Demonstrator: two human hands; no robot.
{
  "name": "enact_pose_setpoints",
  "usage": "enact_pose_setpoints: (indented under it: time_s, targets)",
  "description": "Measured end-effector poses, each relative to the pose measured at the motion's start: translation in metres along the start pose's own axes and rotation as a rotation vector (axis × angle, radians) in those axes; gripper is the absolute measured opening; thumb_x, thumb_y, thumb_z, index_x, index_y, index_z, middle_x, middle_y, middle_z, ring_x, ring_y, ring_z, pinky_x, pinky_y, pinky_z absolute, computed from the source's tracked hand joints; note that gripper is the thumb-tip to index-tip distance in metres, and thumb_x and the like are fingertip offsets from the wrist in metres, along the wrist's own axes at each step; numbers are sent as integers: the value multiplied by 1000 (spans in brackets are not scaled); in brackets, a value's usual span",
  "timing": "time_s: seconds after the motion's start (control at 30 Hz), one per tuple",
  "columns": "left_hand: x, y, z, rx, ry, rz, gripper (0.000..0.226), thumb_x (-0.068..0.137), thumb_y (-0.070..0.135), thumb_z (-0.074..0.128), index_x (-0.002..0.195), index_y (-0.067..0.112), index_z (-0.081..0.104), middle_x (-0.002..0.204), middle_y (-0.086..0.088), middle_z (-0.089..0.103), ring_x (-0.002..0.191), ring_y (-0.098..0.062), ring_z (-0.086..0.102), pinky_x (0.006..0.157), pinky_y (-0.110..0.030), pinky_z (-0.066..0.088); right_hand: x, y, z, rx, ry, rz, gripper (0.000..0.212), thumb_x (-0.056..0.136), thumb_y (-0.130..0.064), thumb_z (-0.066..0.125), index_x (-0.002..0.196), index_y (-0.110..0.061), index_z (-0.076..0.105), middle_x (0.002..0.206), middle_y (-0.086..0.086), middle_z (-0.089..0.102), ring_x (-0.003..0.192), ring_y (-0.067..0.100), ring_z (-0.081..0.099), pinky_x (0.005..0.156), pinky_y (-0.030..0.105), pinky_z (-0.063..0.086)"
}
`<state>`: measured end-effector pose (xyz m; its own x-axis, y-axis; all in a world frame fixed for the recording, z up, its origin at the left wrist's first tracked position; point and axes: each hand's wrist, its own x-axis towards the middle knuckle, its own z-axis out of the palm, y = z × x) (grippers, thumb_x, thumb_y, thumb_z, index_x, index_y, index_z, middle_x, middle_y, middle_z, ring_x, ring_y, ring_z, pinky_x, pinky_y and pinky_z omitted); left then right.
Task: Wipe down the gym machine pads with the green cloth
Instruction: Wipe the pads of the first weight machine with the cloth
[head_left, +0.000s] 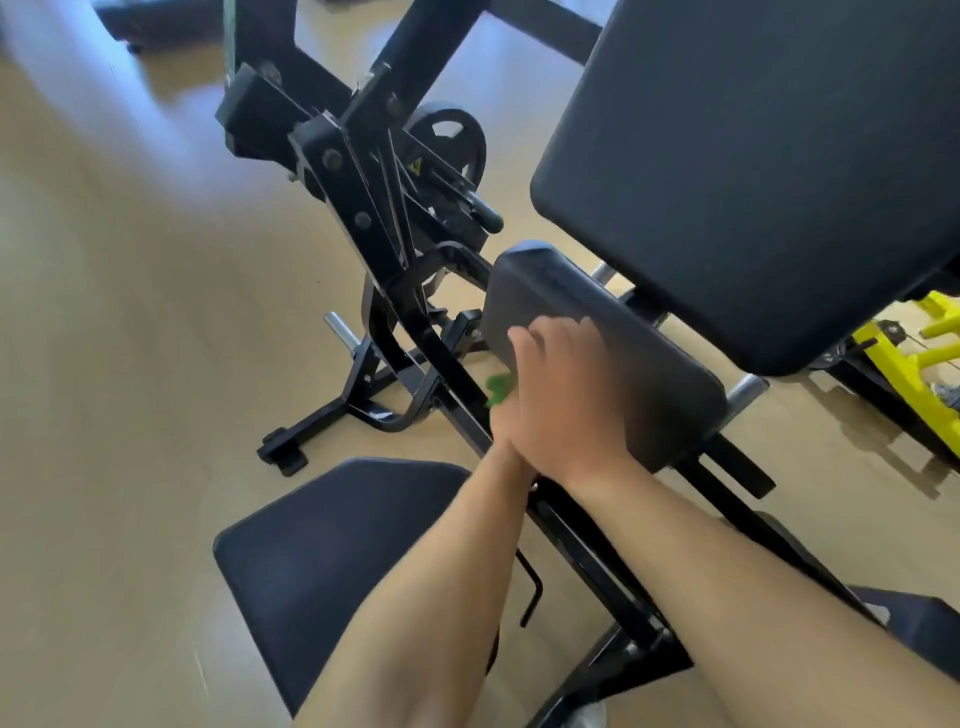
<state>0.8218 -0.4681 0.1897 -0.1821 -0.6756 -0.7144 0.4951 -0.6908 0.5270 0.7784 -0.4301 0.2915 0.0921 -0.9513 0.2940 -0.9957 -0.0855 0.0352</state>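
Though blurred by motion, readable as this: fingers (524, 338) bent loosely across the near face of the small pad (649, 374), pinching nothing visible, belonging to the right hand (566, 400) resting there. Hard to say how firmly pressed.

Just under and left of it, only a sliver of the left hand (500, 423); impossible to tell whether open or closed, or holding what. Between the two, peeking out beside the pad's lower edge, a small scrap of the green cloth (497, 388); held by which hand, unclear.

Probably midway through wiping this pad. Risks from here:

- Bunched that small, may cover only a narrow stripe and leave the far end and the top untouched.
- Hidden under stacked hands, could slip loose and drop unnoticed to the floor (130, 364), or snag on the black frame (457, 379) directly below.
- If pushed hard, may shift the pad on its mount and bring knuckles against bare steel.

Farther out, apparently awaiting the same pass: the large pad (753, 171) up to the right and the seat pad (332, 561) down to the left. Easy to skip with attention fixed so close in.
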Motion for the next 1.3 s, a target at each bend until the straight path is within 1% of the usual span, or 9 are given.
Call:
enact_pose_setpoints:
  time_s: [0.2, 0.33, 0.47, 0.57, 0.67, 0.77, 1.0, 1.13, 1.3]
  targets:
    - [6, 16, 13, 1, 277, 66, 19, 104, 22, 52, 101, 7, 62, 87, -9, 60, 72, -20, 56, 78, -33, 47, -94, 0, 24, 228, -146, 155, 13, 87, -17, 56, 95, -18, 66, 99, 1, 62, 86, 22, 54, 66, 35, 53]
    - [-17, -41, 21, -54, 174, -70, 24, 104, 23, 45, 96, 11, 63, 95, -14, 66, 84, -28, 62, 78, -41, 56, -127, 23, 31, 520, -168, 684, 18, 98, -24, 49, 103, -20, 65, 106, 0, 59, 90, 17, 56, 71, 32, 52]
    - [-42, -74, 19, -98, 16, -180, 31, 106, 19, 33, 104, 9, 62, 104, -15, 65, 94, -32, 63, 55, -40, 60, -129, 43, 37, 988, -207, 1356, 41, 96, -37, 49, 132, -17, 53, 133, 9, 46, 103, 25, 51, 86, 42, 47]
    - [-61, -84, 16, -5, -53, -246, 36, 107, 26, 34, 117, 7, 63, 109, -15, 69, 95, -28, 67, 72, -39, 57, -126, 50, 36, 1524, -300, 1602, 48, 86, -44, 49, 129, -24, 54, 127, 14, 58, 108, 33, 59, 94, 54, 51]
    - [-62, -77, 4, 386, -1, -140, 20, 102, 23, 48, 100, 13, 65, 90, -8, 71, 76, -23, 70, 66, -33, 58, -120, 51, 28, 1828, -208, 1598, 21, 100, -24, 45, 112, -20, 62, 109, 16, 64, 98, 33, 63, 99, 55, 50]
    - [-64, -59, -4, 1009, 92, 117, 17, 87, 32, 60, 84, 16, 66, 80, -4, 71, 78, -27, 69, 75, -41, 61, -117, 39, 24, 1856, -219, 1601, 32, 100, -16, 51, 131, -15, 57, 121, 19, 65, 106, 35, 64, 93, 51, 54]
    - [-82, -29, 2, 922, -4, 277, 23, 82, 27, 71, 104, 30, 75, 103, 2, 76, 91, -17, 75, 82, -40, 64, -112, 35, 7, 1968, 206, 1736, 56, 94, 8, 39, 145, -16, 45, 132, 23, 58, 107, 41, 64, 78, 46, 60]
    - [-89, -32, 4, 983, -98, 292, 31, 81, 16, 71, 79, 47, 76, 104, 6, 78, 96, -16, 74, 91, -41, 61, -104, 29, -3, 1898, 253, 1717, 69, 93, 9, 34, 151, -27, 41, 133, 14, 60, 108, 35, 65, 89, 46, 58]
    - [-103, -34, 11, 917, -206, 257, 35, 86, 4, 66, 101, 32, 79, 106, -1, 78, 96, -20, 75, 92, -43, 61, -95, 34, -15, 1652, 296, 1629, 71, 90, 5, 36, 151, -30, 43, 139, 7, 61, 123, 33, 61, 105, 51, 51]
